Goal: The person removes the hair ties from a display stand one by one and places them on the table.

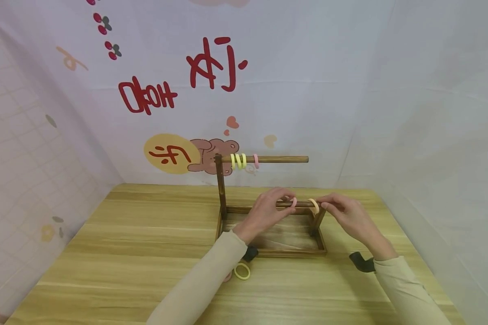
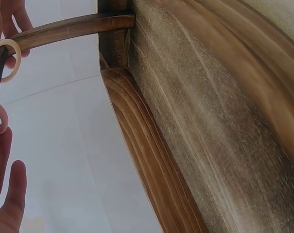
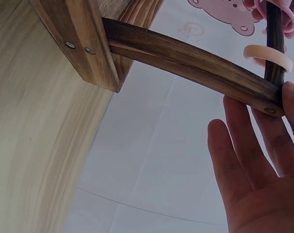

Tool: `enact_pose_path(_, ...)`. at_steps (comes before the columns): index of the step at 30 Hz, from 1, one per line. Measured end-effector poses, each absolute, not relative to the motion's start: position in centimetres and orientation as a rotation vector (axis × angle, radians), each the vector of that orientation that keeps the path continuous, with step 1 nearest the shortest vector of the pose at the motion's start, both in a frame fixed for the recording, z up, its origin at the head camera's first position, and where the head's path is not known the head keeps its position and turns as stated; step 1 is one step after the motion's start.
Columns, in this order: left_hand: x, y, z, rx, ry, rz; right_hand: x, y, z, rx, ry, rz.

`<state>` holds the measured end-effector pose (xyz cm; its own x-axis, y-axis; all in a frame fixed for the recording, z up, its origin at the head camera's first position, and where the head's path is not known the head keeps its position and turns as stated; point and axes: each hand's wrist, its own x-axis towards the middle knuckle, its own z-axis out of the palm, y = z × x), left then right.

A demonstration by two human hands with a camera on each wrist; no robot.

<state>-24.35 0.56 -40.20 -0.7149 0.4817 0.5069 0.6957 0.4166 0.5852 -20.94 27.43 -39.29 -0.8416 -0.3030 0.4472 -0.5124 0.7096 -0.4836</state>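
A wooden rack (image 1: 221, 189) has two horizontal rods at different heights. On the lower rod (image 1: 305, 204), my left hand (image 1: 266, 210) pinches a pink ring (image 1: 294, 202) between thumb and fingers. To its right, a peach ring (image 1: 314, 206) hangs round the same rod near the end post. My right hand (image 1: 351, 217) grips the top of that post (image 3: 253, 94), with its thumb by the rod's end and fingers behind the wood. Several yellow rings (image 1: 238, 161) and one pink ring (image 1: 256, 161) hang on the upper rod (image 1: 286, 159).
A yellow ring (image 1: 242, 271) lies on the table (image 1: 146, 253) in front of the rack, beside another pink ring (image 1: 227, 277) partly hidden by the left sleeve. The rack's base is a shallow tray (image 1: 276, 253). White printed cloth (image 1: 309, 90) stands behind and at both sides.
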Motion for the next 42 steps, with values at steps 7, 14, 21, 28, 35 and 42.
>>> enact_pose_path(7, -24.5, 0.2, -40.3, -1.041, -2.386, -1.214, -20.9, 27.5, -39.3, 0.631, -2.582, 0.873)
enact_pose_path(14, -24.4, -0.4, -40.5, -1.041, -2.372, -1.238, -20.9, 27.5, -39.4, 0.622, -2.592, 0.864)
enact_pose_path(21, -24.5, -1.1, -40.5, -1.032, -2.398, -1.209, -20.8, 27.6, -39.2, 0.622, -2.594, 0.857)
enact_pose_path(28, -24.5, -1.8, -40.2, -1.057, -2.355, -1.253, -20.8, 27.5, -39.1, 0.642, -2.584, 0.856)
enact_pose_path(35, -24.7, -2.1, -40.5, -1.086, -2.342, -1.226, -20.8, 27.6, -39.3, 0.639, -2.586, 0.864)
enact_pose_path(42, -24.7, -2.8, -40.5, -1.088, -2.365, -1.193, -20.9, 27.6, -39.3, 0.642, -2.587, 0.856)
